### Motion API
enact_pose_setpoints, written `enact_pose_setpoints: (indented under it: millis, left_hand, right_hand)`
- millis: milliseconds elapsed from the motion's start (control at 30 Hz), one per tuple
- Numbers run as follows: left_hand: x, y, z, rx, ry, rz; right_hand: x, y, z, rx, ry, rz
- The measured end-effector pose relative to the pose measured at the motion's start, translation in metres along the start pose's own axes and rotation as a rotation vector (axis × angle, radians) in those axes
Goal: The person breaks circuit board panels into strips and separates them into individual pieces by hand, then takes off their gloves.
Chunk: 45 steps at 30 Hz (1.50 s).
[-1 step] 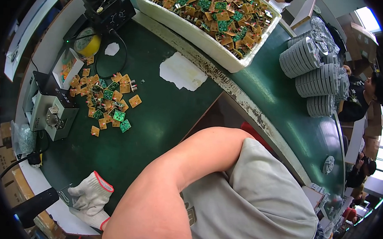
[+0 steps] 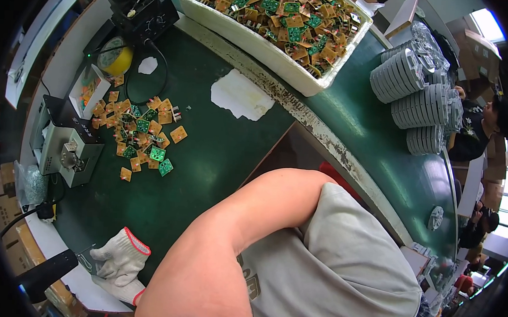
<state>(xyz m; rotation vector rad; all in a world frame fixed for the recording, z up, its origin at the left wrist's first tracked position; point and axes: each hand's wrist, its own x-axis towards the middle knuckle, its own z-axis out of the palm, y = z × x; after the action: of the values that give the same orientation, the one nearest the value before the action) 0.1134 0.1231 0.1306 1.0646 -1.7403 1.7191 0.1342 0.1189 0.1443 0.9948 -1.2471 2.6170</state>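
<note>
Neither of my hands is in view. One bare arm [image 2: 208, 259] of mine, bent at the elbow, runs from a grey sleeve [image 2: 342, 238] down past the lower edge, so its hand is out of sight. Close beside that forearm lies a pair of white knitted work gloves [image 2: 123, 261] with red cuffs. Further off, a loose pile of small circuit boards [image 2: 143, 127], tan and green, is spread on the green tabletop [image 2: 207, 173].
A white foam box [image 2: 254, 44] full of circuit boards stands at the far side. Left are a metal bench device [image 2: 73, 157], a black control unit [image 2: 144, 15] with a cable, and yellow tape [image 2: 116, 59]. Stacked grey discs [image 2: 420, 107] stand right, near another person [image 2: 477, 127].
</note>
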Motion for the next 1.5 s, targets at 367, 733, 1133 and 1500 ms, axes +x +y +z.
enact_pose_setpoints:
  millis: [367,733,1133,1500]
  left_hand:
    - [0.017,0.023,-0.002,0.06,-0.064,0.023]
    - [0.106,0.324,0.185,1.796,1.957,-0.299]
    - [0.112,0.298,0.178,1.47,1.844,-0.523]
    - [0.138,0.32,0.188,1.553,1.641,-0.531]
  right_hand:
    - [0.007,0.002,-0.013,-0.044,0.053,0.147]
    - [-0.032,0.103,-0.037,-0.848,0.98,0.52]
    - [0.03,0.17,-0.077,-0.601,0.791,0.483]
    - [0.094,0.187,-0.088,-0.718,0.819,0.54]
